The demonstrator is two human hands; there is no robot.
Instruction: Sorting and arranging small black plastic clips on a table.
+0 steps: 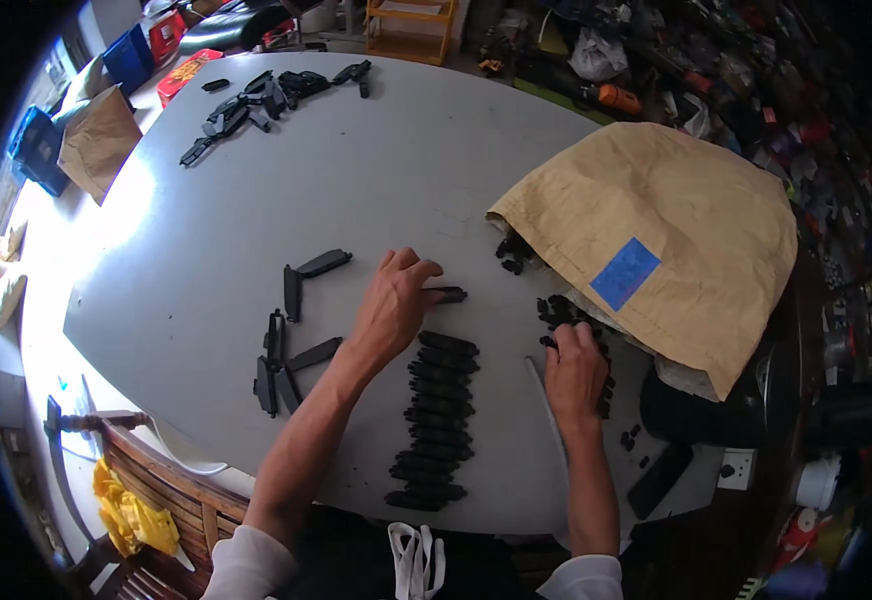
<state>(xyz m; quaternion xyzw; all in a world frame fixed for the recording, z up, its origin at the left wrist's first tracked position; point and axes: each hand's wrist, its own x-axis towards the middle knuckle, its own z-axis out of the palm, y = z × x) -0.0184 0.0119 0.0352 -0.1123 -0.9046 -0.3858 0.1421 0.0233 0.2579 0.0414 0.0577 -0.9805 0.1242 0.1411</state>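
My left hand [392, 306] is over the middle of the table, its fingers closed on one end of a slim black plastic part [448, 295]. Just below lies a column of similar black parts [440, 420], side by side. My right hand [575, 376] is at a heap of small black pieces [559, 310] by the mouth of a large tan paper bag [686, 215]. A small black plastic piece [548, 342] shows at its bent fingertips; the hand hides part of the heap. Several loose black parts [292, 292] lie left of my left forearm.
A pile of black parts [256, 103] lies at the table's far left. Near the right edge are a black block-shaped object [660, 480] and small crumbs [631, 437]. A pale strip [544, 400] lies left of my right forearm. A wooden chair [161, 490] stands at the lower left.
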